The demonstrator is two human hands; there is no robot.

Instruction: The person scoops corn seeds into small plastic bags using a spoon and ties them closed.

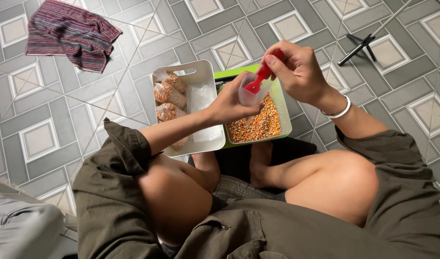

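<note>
Spoon (256, 82), red, seemingly inside bag (251, 96)

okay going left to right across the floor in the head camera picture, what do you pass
Striped cloth → white tray with filled grain bags → left hand holding a small clear bag → red scoop → green tray of corn kernels → right hand → black stand legs.

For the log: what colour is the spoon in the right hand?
Red, seen in the head view: spoon, right hand.
</note>
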